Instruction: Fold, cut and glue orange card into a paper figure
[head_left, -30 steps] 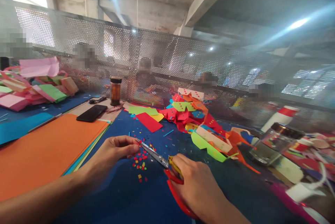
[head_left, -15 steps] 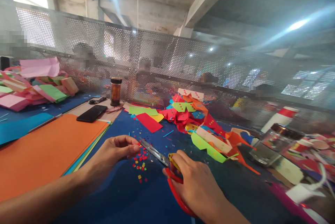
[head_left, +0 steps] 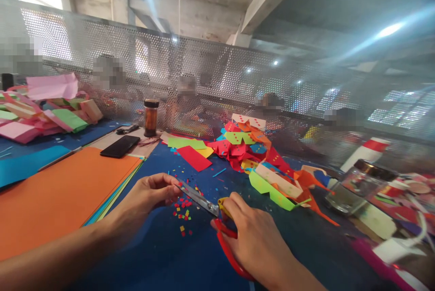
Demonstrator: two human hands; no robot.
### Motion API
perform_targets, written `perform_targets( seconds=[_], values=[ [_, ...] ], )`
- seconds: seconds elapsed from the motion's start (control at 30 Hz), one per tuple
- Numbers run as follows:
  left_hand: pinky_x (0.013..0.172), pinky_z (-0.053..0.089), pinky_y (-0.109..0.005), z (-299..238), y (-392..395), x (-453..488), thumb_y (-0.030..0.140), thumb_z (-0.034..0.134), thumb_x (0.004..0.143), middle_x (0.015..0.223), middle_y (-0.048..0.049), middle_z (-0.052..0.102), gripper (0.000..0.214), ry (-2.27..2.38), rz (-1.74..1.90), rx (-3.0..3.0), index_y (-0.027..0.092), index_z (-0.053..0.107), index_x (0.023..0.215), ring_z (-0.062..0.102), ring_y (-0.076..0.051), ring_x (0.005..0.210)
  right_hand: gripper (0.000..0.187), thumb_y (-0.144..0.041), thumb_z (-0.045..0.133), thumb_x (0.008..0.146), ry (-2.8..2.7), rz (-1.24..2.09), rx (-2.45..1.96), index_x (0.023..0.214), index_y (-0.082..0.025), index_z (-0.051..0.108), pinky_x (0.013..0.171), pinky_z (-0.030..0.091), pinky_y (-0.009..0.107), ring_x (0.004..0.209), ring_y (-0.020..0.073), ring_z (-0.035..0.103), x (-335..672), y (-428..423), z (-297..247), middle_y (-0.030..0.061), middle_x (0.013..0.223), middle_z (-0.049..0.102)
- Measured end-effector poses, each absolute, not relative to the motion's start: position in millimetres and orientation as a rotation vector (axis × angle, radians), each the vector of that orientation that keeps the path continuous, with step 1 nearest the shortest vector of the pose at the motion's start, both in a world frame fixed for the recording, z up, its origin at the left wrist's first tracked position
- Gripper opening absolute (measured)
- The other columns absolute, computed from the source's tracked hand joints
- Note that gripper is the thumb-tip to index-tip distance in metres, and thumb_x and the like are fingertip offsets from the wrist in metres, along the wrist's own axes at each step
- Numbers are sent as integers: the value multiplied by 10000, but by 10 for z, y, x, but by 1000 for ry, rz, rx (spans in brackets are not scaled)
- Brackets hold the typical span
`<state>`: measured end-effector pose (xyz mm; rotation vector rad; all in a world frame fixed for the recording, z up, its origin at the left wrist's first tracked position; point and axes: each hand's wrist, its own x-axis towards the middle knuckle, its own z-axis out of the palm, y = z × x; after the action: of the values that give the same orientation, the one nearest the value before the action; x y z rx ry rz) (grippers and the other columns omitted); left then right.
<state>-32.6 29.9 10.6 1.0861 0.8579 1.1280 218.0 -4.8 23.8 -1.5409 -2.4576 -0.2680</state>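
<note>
I see the scissors (head_left: 200,200) low in the middle of the view: slim, shiny steel blades, a yellow collar at the pivot and a smooth red plastic handle loop. They lie nearly flat over the dark blue, scuffed tabletop (head_left: 159,259), with the tips pointing to about ten o'clock. The blades look almost closed.

My right hand (head_left: 254,239) is curled around the red handle, fingers bent and gripping it. My left hand (head_left: 149,196) sits at nine o'clock from the blades, with thumb and fingertips pinched together right at the blade tips. Whatever it pinches is too small for me to make out.

Just under the blades, tiny square paper bits (head_left: 181,215) in red, yellow and green are scattered on the tabletop.

At nine o'clock from the left hand lies a flat stack of matte paper with an orange sheet (head_left: 57,196) on top. Past it, at eleven o'clock, a glossy black phone (head_left: 119,146) lies flat, and a brown jar (head_left: 150,118) stands upright.

At twelve to one o'clock from the scissors, a red sheet (head_left: 193,158) lies beside a crumpled heap of folded paper shapes (head_left: 244,143). At three o'clock lies a tipped clear glass jar (head_left: 356,186). A perforated metal screen (head_left: 220,82) runs along the far edge.
</note>
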Motion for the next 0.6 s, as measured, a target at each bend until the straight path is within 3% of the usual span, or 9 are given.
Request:
perform_targets(
  seconds=[0.6],
  values=[
    [650,401,-230,119,277,-315,408,884,668,675,20,663,273,873,1124,1114,191,747,762,522,-113,657,98,-270,642,891,-2440,-178,-1507,826,-224,584,543,279,316,602,188,638,2177,-69,214,-14,799,662]
  ],
)
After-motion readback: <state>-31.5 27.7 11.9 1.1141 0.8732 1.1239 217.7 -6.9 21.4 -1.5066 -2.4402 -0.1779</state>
